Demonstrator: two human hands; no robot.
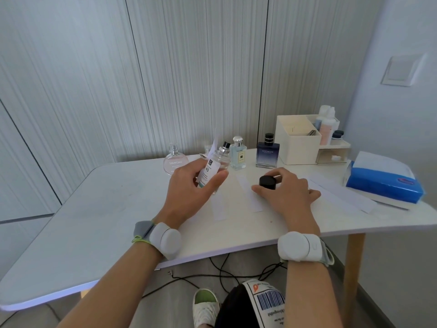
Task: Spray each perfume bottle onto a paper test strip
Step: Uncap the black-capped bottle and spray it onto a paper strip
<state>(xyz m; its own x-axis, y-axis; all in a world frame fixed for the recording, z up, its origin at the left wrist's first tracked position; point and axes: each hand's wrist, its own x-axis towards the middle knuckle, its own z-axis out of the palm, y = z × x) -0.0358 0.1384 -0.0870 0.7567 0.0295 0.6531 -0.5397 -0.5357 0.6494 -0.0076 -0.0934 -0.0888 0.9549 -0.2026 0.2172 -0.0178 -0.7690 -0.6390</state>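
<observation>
1. On the white table (118,209), the left hand (189,188) lifts a clear labelled bottle (211,170), fingers clamped round its body, nozzle bare and tilted away, seemingly ready to spray.
2. Its right hand (283,190) rests low, fingertips pinching the black cap (267,182) just above a paper strip (251,197), probably parking it.
3. Another strip (218,207) lies under the bottle; a thin paper stands behind it.
4. Three more bottles wait at the back edge: pink round (175,163), pale blue (238,156), dark blue (267,153).
</observation>
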